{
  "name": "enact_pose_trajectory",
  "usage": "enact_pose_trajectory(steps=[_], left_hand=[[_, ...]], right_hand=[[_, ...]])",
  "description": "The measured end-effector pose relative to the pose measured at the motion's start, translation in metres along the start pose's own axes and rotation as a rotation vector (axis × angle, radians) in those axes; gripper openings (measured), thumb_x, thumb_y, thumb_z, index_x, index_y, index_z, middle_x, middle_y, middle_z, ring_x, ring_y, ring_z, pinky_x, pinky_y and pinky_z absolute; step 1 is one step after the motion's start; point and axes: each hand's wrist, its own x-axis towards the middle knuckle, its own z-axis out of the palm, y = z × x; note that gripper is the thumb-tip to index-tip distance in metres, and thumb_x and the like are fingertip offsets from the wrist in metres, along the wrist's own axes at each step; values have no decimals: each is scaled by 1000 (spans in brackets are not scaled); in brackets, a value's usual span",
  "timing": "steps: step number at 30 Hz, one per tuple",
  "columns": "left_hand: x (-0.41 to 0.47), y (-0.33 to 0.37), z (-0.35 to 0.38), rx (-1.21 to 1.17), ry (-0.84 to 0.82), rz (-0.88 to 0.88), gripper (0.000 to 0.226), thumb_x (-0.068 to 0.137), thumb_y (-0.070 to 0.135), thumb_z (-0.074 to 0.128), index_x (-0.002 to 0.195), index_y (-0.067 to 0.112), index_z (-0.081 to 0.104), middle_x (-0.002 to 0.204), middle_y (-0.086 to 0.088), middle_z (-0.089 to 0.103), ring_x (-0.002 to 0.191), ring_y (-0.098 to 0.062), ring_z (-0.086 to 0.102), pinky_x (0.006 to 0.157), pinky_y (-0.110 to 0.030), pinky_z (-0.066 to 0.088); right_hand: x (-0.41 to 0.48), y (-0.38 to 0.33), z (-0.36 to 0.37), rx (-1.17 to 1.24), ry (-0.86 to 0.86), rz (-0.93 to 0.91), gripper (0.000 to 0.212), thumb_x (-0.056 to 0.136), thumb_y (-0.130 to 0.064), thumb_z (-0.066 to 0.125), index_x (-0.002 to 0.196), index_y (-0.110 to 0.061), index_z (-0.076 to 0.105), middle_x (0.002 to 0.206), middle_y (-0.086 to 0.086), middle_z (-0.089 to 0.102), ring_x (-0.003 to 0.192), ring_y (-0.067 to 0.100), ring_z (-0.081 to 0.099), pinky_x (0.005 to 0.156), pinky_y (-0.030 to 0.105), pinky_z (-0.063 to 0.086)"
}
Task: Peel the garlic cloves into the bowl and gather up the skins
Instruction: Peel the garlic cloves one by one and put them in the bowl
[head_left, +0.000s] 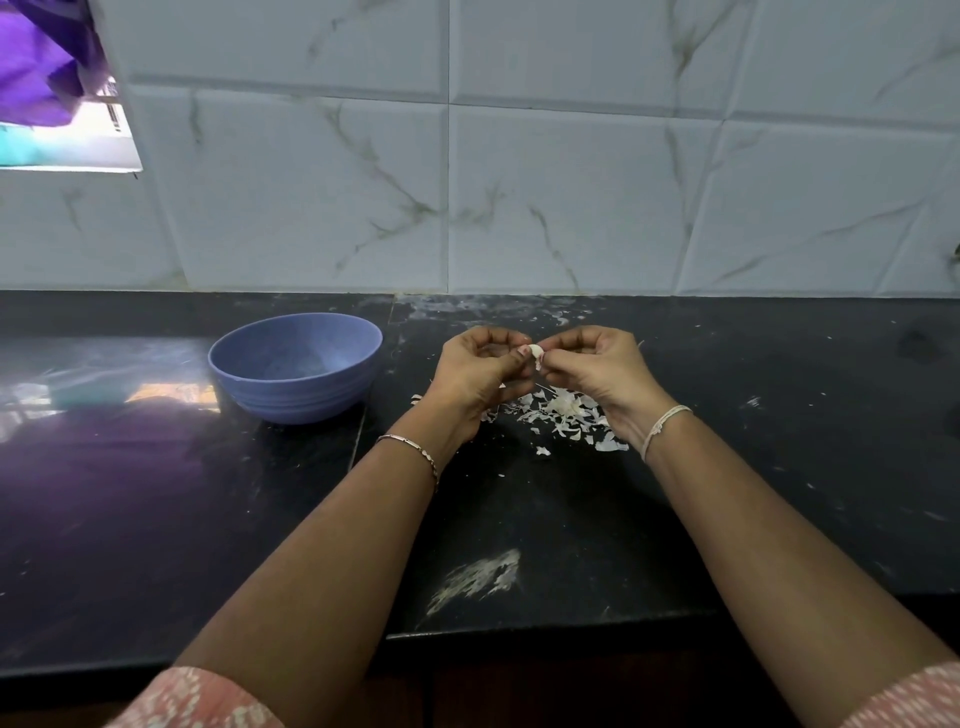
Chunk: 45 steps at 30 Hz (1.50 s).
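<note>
Garlic clove (537, 357) pinched between curled fingertips of left hand (480, 371) and right hand (597, 371). Blue bowl (291, 395) at 9 o'clock from clove, left hand nearer. Skin pile (563, 415) at 6 o'clock, on counter (727, 467) beneath hands. Clove axis too small to tell.

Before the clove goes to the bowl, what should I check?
1. Grip on clove: ok. The left hand and right hand pinch it between them.
2. Clove fully peeled: cannot tell. The fingers hide most of it.
3. Bowl upright, open side up: ok. It stands on the counter, left of the hands.
4. Way to the bowl: ok. Nothing stands between the left hand and its rim.
5. Skins gathered: not ok. They lie scattered on the counter under the hands.
</note>
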Motion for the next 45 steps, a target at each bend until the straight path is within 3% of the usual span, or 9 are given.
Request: enact_pose_trajectory(steps=[7,12,15,20,28,34,38,42,45], left_hand=[[-1,0,0,163,25,59,12,81,-4,74,91,-5,68,77,-17,68,71,-29,63,69,-38,54],[-1,1,3,228,61,103,10,79,-6,73,82,3,70,86,-26,69,75,-31,64,84,-56,54],[-1,1,3,224,64,105,12,79,-6,73,80,5,71,86,-24,70,76,-30,64,86,-56,55],[0,1,1,204,75,106,11,80,-7,71,83,3,71,85,-23,69,75,-31,64,86,-54,55],[0,-1,1,186,47,119,11,81,-4,72,82,6,73,78,-16,69,73,-28,63,85,-49,55],[-1,2,0,99,28,74,9,86,-1,69,81,7,70,71,-8,67,61,-13,63,71,-30,58],[-1,1,1,224,52,97,3,88,5,68,85,5,69,72,-10,69,65,-22,64,73,-40,59],[-1,0,1,460,96,222,11,86,8,66,76,12,71,74,-15,72,64,-32,70,68,-48,61],[1,1,-2,515,87,241,7,84,9,68,78,8,73,73,-15,72,70,-36,71,67,-51,60]], right_hand=[[4,4,0,25,56,65,8,77,-1,77,78,-1,70,66,5,65,57,8,61,64,20,56],[5,5,1,76,43,111,10,76,1,76,74,-4,68,67,7,66,61,13,62,73,28,57],[5,4,0,114,31,129,13,77,3,75,72,-3,65,68,9,65,64,16,62,78,32,56],[3,0,0,175,-7,143,14,78,1,75,74,-3,63,73,11,65,66,15,63,62,21,56],[2,-2,1,199,-2,151,15,81,3,69,72,-6,62,69,8,65,59,12,62,56,19,53],[0,-4,0,193,-27,125,8,82,1,70,78,-5,67,71,6,66,61,10,62,58,19,53],[1,-4,-1,153,-13,86,8,83,2,68,80,-6,69,70,6,64,60,11,59,57,19,51],[-1,-3,-1,33,-27,0,13,86,4,61,91,0,72,60,1,61,55,8,55,57,17,49],[-2,-3,-2,-38,-47,-50,11,86,3,64,89,0,74,67,5,64,59,7,57,59,16,50]])
